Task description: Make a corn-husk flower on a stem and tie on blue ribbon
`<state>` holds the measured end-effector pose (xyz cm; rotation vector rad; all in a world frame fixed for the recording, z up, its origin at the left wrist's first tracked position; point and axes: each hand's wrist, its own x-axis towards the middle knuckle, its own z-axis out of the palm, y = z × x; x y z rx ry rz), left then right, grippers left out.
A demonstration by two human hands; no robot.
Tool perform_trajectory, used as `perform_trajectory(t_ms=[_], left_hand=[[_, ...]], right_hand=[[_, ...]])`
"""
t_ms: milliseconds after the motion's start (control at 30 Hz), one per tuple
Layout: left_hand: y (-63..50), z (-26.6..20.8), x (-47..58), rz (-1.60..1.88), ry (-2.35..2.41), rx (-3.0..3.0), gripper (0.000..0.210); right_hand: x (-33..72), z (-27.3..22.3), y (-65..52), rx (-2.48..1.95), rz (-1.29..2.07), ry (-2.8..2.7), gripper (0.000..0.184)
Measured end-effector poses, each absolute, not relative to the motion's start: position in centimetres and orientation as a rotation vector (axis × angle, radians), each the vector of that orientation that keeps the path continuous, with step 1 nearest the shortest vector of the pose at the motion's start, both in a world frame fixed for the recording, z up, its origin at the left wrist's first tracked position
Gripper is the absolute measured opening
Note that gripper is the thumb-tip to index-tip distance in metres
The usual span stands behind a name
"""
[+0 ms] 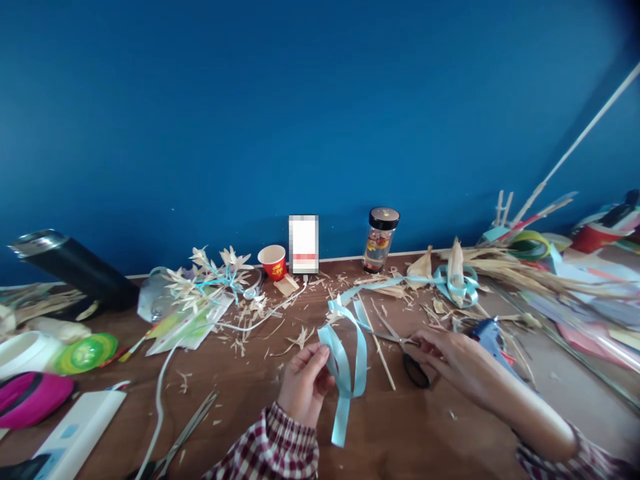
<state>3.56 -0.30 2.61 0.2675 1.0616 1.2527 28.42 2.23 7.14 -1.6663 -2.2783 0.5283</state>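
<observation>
Pinched between the thumb and fingers of my left hand (306,380) is a light blue ribbon (342,393). It forms a loop, with one end hanging down to the right of my fingers. A pale dried-husk flower (336,308) shows at the top of the loop. My right hand (445,353) grips the handle of a pair of scissors (416,371), whose blades lie slightly apart and point to the back left. A thin stick (384,360) lies between the ribbon and the scissors. Beyond them, more ribbon (400,283) stretches right to a tangle around a piece of corn husk (455,273).
At the back stand a red paper cup (275,264) and a lidded jar (381,241). A glue gun (490,340) lies beside my right forearm. Another pair of scissors (187,427) and a white cable (160,393) are at the left. Husk flowers (215,273) and scraps cover the table.
</observation>
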Motion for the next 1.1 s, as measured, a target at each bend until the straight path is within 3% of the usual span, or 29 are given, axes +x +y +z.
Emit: perform_trajectory(t_ms=[167, 267, 367, 567, 700, 800, 900, 967, 1033, 1100], left_hand=[[-1.1, 2.5, 4.5, 1.152, 0.987, 0.330, 0.026], [-1.5, 2.3, 4.9, 1.124, 0.981, 0.325, 0.027], [-1.6, 2.3, 4.9, 1.169, 1.034, 0.324, 0.027], [-1.6, 3.0, 5.3, 1.112, 1.085, 0.408, 0.024], [-2.0, 4.2, 6.6, 1.176, 1.062, 0.388, 0.023], [-2.4, 5.5, 7.6, 1.223, 1.016, 0.454, 0.018], [-2.9, 6.2, 7.8, 1.203, 0.992, 0.664, 0.017], [-3.1, 6.1, 7.3, 1.185, 1.025, 0.767, 0.030], [-3.2, 5.5, 6.5, 1.145, 1.093, 0.800, 0.039], [-3.4, 4.8, 5.7, 1.101, 1.162, 0.808, 0.027]], right_hand=[[23.8, 7.2, 0.9, -1.423, 0.996, -2.054, 0.026], [21.2, 6.7, 0.6, -1.240, 1.339, -1.932, 0.019], [21.2, 6.3, 0.8, -1.199, 1.391, -1.843, 0.007], [25.8, 7.0, 1.0, -1.201, 1.434, -1.522, 0.015], [26.5, 7.8, 0.3, -1.129, 1.627, -1.667, 0.010], [25.3, 7.8, -0.5, -1.038, 1.775, -1.908, 0.024], [24.7, 7.8, 0.0, -0.990, 1.660, -2.089, 0.008], [25.3, 8.1, 1.6, -1.079, 1.481, -2.027, 0.006], [26.7, 8.7, 4.4, -1.248, 1.340, -1.731, 0.010], [28.3, 9.3, 7.7, -1.368, 1.053, -1.170, 0.017]])
